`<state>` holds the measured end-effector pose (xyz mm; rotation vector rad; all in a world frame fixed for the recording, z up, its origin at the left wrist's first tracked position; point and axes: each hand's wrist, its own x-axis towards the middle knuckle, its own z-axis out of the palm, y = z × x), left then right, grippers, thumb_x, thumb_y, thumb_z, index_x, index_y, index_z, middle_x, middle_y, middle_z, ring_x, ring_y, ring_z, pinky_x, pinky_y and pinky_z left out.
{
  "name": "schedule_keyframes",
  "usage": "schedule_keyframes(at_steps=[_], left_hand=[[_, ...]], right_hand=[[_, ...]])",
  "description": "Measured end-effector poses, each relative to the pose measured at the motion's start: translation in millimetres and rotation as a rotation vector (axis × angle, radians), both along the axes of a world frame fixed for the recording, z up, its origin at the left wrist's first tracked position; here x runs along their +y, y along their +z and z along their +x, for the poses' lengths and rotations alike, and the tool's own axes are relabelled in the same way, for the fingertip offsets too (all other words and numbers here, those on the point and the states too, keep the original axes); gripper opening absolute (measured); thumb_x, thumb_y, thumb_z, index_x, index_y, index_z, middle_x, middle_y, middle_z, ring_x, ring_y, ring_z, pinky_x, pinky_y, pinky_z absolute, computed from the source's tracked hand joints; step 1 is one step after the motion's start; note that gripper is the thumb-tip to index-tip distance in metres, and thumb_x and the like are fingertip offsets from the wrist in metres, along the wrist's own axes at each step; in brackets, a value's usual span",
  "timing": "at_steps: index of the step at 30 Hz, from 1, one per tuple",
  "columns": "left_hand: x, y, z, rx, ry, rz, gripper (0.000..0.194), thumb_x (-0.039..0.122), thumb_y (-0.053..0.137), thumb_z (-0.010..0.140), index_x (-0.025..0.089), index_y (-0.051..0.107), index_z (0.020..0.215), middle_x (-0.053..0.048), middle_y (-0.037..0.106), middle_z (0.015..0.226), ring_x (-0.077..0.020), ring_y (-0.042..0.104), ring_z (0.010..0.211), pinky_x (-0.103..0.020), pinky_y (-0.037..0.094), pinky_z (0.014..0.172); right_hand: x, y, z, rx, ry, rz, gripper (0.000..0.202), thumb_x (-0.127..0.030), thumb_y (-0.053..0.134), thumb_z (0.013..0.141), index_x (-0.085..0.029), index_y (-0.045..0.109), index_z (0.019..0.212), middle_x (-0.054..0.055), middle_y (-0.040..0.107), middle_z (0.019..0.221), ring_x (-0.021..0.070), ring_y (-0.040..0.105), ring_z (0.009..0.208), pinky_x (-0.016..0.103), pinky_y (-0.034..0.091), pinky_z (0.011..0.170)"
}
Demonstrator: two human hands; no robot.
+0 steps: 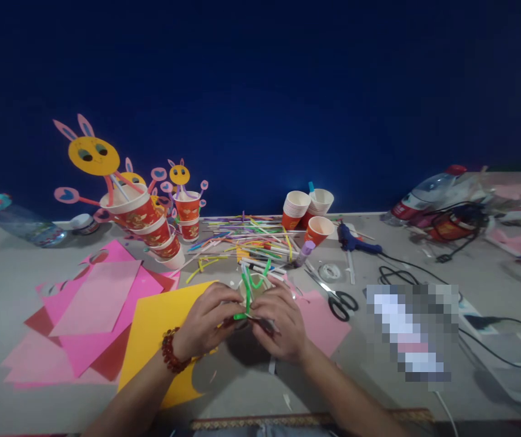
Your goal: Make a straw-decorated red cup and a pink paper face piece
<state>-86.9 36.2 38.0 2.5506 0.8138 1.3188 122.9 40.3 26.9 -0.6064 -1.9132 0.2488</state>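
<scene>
Both hands meet over the front middle of the table around a paper cup (259,286), whose pale inside and rim show between them. Green bent straws (248,292) rise from the cup, one crossing its near rim. My left hand (210,315), with a beaded bracelet at the wrist, is closed at the cup's left side, fingertips by the lower end of a green straw. On the other side my right hand (282,315) is closed against the cup, its thumb near the rim. The fingers hide most of the cup's wall.
Decorated cup figures (135,206) stand at the back left beyond pink paper sheets (101,297) and yellow paper (151,321). Many straws (246,230) lie behind the hands. To the right are scissors (337,300), tape (330,272), stacked cups (295,209) and a corded glue gun (356,241).
</scene>
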Motion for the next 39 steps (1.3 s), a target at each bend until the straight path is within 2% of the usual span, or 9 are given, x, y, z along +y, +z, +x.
schedule_keyframes(at_steps=[22, 27, 31, 33, 36, 39], left_hand=[[-1, -6.4, -1, -0.021, 0.010, -0.051, 0.022, 0.029, 0.043, 0.104, 0.021, 0.063, 0.108, -0.010, 0.072, 0.097, -0.0206, 0.062, 0.087, -0.037, 0.052, 0.081], [-1, -8.7, -1, -0.029, 0.008, -0.109, 0.017, 0.023, 0.046, 0.101, 0.021, 0.062, 0.107, -0.009, 0.069, 0.099, -0.0210, 0.061, 0.092, -0.036, 0.051, 0.083], [1, -10.1, -2, -0.073, -0.011, -0.229, 0.012, 0.018, 0.050, 0.098, 0.022, 0.061, 0.103, -0.008, 0.066, 0.100, -0.0211, 0.060, 0.096, -0.037, 0.049, 0.086], [2, -9.2, -2, -0.134, -0.056, -0.316, 0.009, 0.021, 0.050, 0.099, 0.022, 0.060, 0.101, -0.007, 0.065, 0.096, -0.0209, 0.059, 0.093, -0.036, 0.049, 0.085], [3, -8.2, -3, -0.262, -0.143, -0.427, 0.012, 0.030, 0.049, 0.101, 0.022, 0.058, 0.099, -0.007, 0.061, 0.092, -0.0212, 0.058, 0.090, -0.036, 0.049, 0.082], [4, -10.8, -4, -0.370, -0.204, -0.523, 0.016, 0.036, 0.050, 0.101, 0.022, 0.057, 0.097, -0.006, 0.058, 0.091, -0.0210, 0.056, 0.087, -0.035, 0.049, 0.078]], right_hand=[[-1, -1.7, 0, -0.023, 0.021, -0.004, 0.029, -0.010, 0.060, 0.079, -0.028, 0.063, 0.101, 0.001, 0.076, 0.088, 0.0213, 0.069, 0.081, 0.054, 0.047, 0.105], [-1, -1.9, -1, -0.037, 0.006, 0.000, 0.029, -0.009, 0.061, 0.080, -0.028, 0.061, 0.102, 0.001, 0.076, 0.089, 0.0223, 0.068, 0.083, 0.055, 0.049, 0.103], [-3, -1.1, -1, -0.037, -0.005, 0.000, 0.030, -0.008, 0.062, 0.080, -0.027, 0.061, 0.104, 0.002, 0.076, 0.091, 0.0229, 0.067, 0.085, 0.055, 0.049, 0.103], [-5, -1.5, 0, -0.004, -0.005, -0.002, 0.035, -0.013, 0.065, 0.082, -0.027, 0.060, 0.114, 0.005, 0.075, 0.099, 0.0244, 0.067, 0.091, 0.055, 0.049, 0.103], [-4, -5.2, 4, 0.186, -0.064, -0.038, 0.040, -0.030, 0.070, 0.084, -0.027, 0.057, 0.122, 0.009, 0.069, 0.106, 0.0282, 0.064, 0.099, 0.057, 0.048, 0.102], [3, -12.7, 8, 0.423, -0.121, -0.208, 0.044, -0.048, 0.074, 0.083, -0.026, 0.058, 0.117, 0.010, 0.063, 0.109, 0.0303, 0.061, 0.105, 0.053, 0.050, 0.098]])
